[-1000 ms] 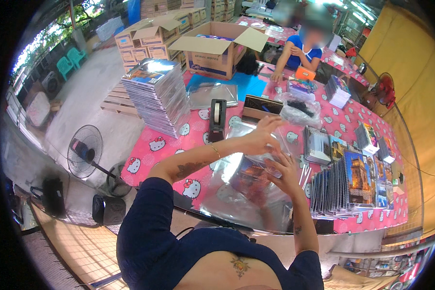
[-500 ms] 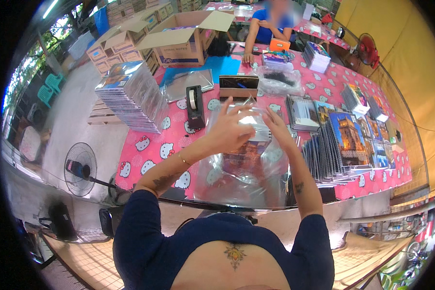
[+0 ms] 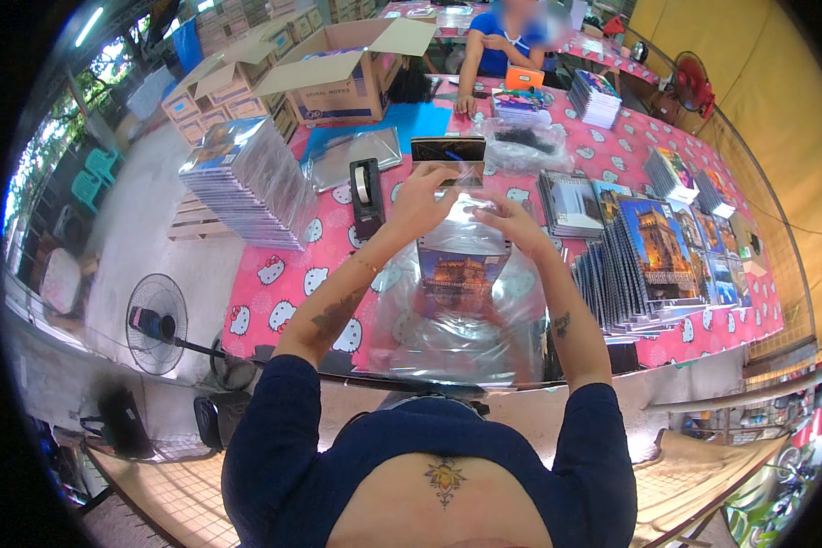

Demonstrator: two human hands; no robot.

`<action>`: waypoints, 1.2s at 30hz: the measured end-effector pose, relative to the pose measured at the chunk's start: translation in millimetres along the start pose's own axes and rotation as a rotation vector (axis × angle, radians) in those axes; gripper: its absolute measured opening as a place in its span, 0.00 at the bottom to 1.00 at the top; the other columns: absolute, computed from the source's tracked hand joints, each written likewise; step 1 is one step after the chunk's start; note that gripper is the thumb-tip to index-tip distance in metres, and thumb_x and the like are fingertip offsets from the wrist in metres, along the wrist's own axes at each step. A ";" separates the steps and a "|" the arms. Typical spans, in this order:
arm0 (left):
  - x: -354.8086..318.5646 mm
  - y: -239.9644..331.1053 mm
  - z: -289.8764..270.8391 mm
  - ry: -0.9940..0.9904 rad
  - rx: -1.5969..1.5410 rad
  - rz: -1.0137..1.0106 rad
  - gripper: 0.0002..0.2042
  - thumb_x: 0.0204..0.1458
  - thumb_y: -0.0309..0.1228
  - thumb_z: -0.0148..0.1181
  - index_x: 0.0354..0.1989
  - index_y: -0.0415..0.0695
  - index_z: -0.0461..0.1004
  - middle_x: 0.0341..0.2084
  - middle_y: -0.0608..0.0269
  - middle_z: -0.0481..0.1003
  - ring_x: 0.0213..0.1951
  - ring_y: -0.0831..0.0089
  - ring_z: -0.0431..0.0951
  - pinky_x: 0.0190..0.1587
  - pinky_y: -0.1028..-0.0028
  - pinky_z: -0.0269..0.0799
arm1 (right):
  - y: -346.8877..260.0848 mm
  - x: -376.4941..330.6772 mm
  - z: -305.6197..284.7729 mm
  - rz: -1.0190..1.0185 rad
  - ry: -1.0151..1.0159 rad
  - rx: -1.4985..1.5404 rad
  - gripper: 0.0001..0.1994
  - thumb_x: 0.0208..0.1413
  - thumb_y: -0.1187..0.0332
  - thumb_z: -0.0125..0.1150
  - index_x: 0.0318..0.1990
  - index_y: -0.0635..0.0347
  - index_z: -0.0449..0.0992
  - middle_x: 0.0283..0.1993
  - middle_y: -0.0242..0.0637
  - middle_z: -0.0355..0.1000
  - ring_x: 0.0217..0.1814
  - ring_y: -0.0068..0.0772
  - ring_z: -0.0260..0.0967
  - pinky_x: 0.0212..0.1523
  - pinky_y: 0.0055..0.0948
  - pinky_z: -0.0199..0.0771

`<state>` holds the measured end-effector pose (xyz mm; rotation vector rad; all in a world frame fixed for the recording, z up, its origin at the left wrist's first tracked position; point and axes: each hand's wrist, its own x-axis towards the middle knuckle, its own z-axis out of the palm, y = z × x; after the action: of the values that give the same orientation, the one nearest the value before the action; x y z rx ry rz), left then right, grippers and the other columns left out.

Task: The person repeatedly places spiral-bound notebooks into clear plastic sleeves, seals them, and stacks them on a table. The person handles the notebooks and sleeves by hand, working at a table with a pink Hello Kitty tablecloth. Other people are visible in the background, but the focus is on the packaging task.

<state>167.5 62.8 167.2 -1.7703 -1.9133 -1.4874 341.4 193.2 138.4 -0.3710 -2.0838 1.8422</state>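
Note:
A notebook (image 3: 457,281) with a castle picture on its cover lies in front of me, covered by clear plastic. Shiny clear plastic bags (image 3: 429,356) spread under and around it. At the notebook's far end, my left hand (image 3: 426,199) has its fingers bent and closed on the clear plastic bag's far edge. Opposite it, my right hand (image 3: 513,226) is closed on the same edge, thumb and fingers together. Just beyond my left fingertips stands a small open box (image 3: 449,151) with a blue pen in it. A black tape dispenser (image 3: 366,199) stands left of my left hand.
Wrapped notebooks make a tall stack (image 3: 242,183) at left. Fanned spiral notebooks (image 3: 653,260) lie at right. An open carton (image 3: 338,87) and a blue sheet (image 3: 420,121) are at the far left. Across the pink table (image 3: 265,292) sits a co-worker (image 3: 502,50). A fan (image 3: 155,320) stands left.
Both hands have come down onto the far edge of the plastic. Their spread fingers have bent and closed there, and the notebook's cover shows more plainly.

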 end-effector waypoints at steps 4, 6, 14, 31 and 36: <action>-0.4 0.3 -2.3 -0.135 -0.087 -0.171 0.10 0.51 0.32 0.63 0.38 0.38 0.78 0.42 0.52 0.77 0.43 0.60 0.78 0.47 0.67 0.73 | -6.1 3.3 7.0 -0.001 -0.030 0.028 0.27 0.58 0.60 0.63 0.62 0.60 0.66 0.54 0.38 0.74 0.57 0.27 0.69 0.57 0.26 0.67; 3.0 -3.0 -4.0 -0.223 0.139 -0.011 0.10 0.53 0.32 0.62 0.39 0.38 0.77 0.43 0.52 0.76 0.43 0.63 0.78 0.47 0.68 0.73 | -11.4 3.0 9.6 -0.024 -0.045 0.006 0.26 0.59 0.61 0.63 0.62 0.59 0.67 0.55 0.38 0.73 0.57 0.27 0.69 0.57 0.26 0.67; -23.5 -42.7 -41.9 -0.641 -0.288 -0.093 0.49 0.44 0.45 0.71 0.70 0.40 0.47 0.56 0.47 0.70 0.66 0.53 0.60 0.69 0.61 0.50 | -31.7 -40.9 5.0 -0.265 -0.200 -0.478 0.39 0.47 0.58 0.71 0.67 0.54 0.61 0.64 0.44 0.64 0.66 0.41 0.61 0.64 0.35 0.60; -31.0 -1.3 -35.1 -0.650 0.152 0.009 0.19 0.47 0.33 0.66 0.50 0.47 0.76 0.39 0.58 0.76 0.39 0.59 0.75 0.35 0.62 0.70 | -37.7 -40.3 26.2 -0.154 0.010 -0.962 0.12 0.42 0.67 0.69 0.37 0.54 0.79 0.38 0.38 0.75 0.44 0.42 0.72 0.43 0.37 0.72; -28.2 8.1 -13.4 -0.460 0.550 0.205 0.28 0.46 0.38 0.67 0.57 0.42 0.69 0.42 0.54 0.75 0.41 0.61 0.75 0.42 0.66 0.70 | -40.9 -18.8 19.2 -0.270 0.080 -1.347 0.19 0.39 0.59 0.74 0.38 0.57 0.78 0.38 0.41 0.77 0.39 0.41 0.74 0.39 0.37 0.73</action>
<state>176.0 32.7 159.4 -2.0460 -1.9809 -0.4368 351.6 162.9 175.5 -0.3931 -2.8008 0.0558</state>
